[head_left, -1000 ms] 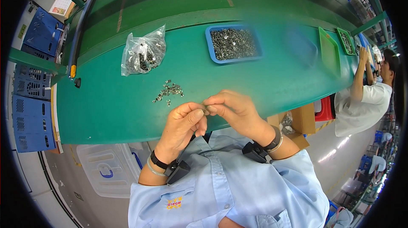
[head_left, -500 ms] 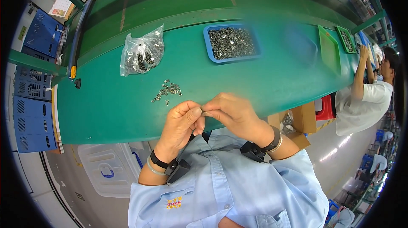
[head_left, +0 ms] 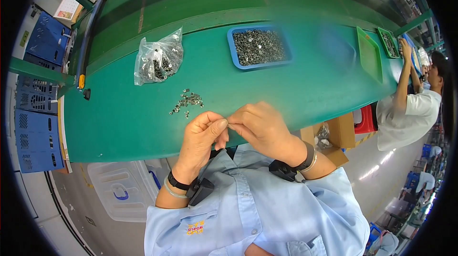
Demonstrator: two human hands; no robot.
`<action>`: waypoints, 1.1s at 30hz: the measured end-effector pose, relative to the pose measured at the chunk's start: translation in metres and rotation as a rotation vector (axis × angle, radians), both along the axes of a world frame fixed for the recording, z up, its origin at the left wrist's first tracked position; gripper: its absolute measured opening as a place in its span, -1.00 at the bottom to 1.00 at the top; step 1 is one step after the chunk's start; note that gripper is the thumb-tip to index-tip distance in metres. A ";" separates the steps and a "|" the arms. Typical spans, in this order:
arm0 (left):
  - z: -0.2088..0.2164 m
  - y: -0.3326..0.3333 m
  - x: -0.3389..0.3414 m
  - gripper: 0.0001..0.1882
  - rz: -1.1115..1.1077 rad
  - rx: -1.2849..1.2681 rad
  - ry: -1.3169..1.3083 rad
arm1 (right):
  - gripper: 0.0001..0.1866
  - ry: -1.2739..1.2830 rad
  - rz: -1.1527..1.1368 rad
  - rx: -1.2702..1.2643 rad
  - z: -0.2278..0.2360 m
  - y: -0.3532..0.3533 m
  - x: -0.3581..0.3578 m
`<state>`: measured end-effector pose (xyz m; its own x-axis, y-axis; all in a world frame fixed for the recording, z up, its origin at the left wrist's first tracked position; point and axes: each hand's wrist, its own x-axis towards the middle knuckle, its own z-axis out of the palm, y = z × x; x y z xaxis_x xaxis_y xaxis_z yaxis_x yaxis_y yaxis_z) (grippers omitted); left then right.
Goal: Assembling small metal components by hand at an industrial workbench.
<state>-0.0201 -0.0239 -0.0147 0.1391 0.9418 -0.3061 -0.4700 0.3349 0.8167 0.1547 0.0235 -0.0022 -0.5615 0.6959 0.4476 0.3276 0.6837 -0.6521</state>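
Observation:
My left hand [head_left: 204,134] and my right hand [head_left: 259,127] meet fingertip to fingertip above the near edge of the green table [head_left: 119,127]. Both are closed in a pinch, and whatever sits between the fingertips is too small and covered to name. Just beyond my left hand lies a loose scatter of small shiny metal pieces [head_left: 191,99]. Farther back, a clear plastic bag [head_left: 143,67] holds more such dark and shiny pieces. A blue tray [head_left: 234,58] full of small metal pieces stands beyond my hands, slightly to the right.
A green tray [head_left: 369,58] and a smaller green tray [head_left: 390,46] of parts lie to the right, near a co-worker [head_left: 410,108]. Under the table edge stand an open cardboard box [head_left: 341,134], a red stool [head_left: 365,120] and a clear lidded bin [head_left: 121,191]. Blue perforated panels [head_left: 38,136] line the left.
My right hand has turned slightly, and its fingers have closed in more tightly against my left fingertips. The scatter, bag and trays stay as they were.

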 end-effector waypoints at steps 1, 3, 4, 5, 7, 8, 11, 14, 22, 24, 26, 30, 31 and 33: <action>0.000 0.000 0.000 -0.84 0.002 0.002 0.015 | -0.81 -0.005 -0.009 0.010 -0.001 0.000 0.000; 0.001 0.000 0.000 -0.85 -0.004 -0.005 0.001 | -0.81 0.000 -0.006 0.007 0.000 0.000 0.000; 0.001 0.000 -0.001 -0.85 -0.009 -0.011 -0.013 | -0.81 0.004 -0.003 0.004 0.001 0.000 0.000; 0.001 0.000 -0.001 -0.85 -0.015 -0.017 -0.026 | -0.81 0.009 -0.001 0.001 0.001 0.000 0.000; 0.000 0.001 -0.002 -0.85 -0.031 -0.023 -0.046 | -0.81 0.006 0.002 -0.007 0.001 0.000 0.001; -0.001 0.001 -0.003 -0.85 -0.043 -0.029 -0.068 | -0.81 0.001 0.007 -0.016 0.001 0.000 0.002; -0.001 0.002 -0.006 -0.85 -0.065 -0.038 -0.079 | -0.82 -0.015 0.021 -0.030 0.003 0.001 0.002; 0.000 0.004 -0.008 -0.85 -0.087 -0.041 -0.054 | -0.83 -0.035 0.034 -0.036 0.006 0.001 0.002; -0.003 0.006 -0.009 -0.86 -0.123 -0.089 -0.162 | -0.83 -0.046 0.017 -0.078 0.005 -0.001 0.001; -0.005 0.007 -0.010 -0.86 -0.149 -0.106 -0.225 | -0.85 -0.020 0.031 -0.127 0.005 -0.001 0.001; -0.007 0.007 -0.010 -0.85 -0.162 -0.115 -0.257 | -0.85 -0.006 0.038 -0.152 0.006 -0.001 0.001; -0.008 0.008 -0.009 -0.84 -0.171 -0.146 -0.329 | -0.88 0.007 0.031 -0.209 0.008 -0.001 0.002; -0.009 0.008 -0.009 -0.85 -0.178 -0.156 -0.346 | -0.88 0.005 0.034 -0.221 0.009 -0.001 0.002; -0.009 0.008 -0.009 -0.85 -0.194 -0.175 -0.381 | -0.89 0.002 0.039 -0.246 0.009 0.000 0.003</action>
<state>-0.0296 -0.0157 -0.0240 0.4409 0.8261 -0.3508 -0.6406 0.5635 0.5216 0.1577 0.0230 0.0065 -0.5897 0.7617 0.2686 0.3024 0.5166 -0.8011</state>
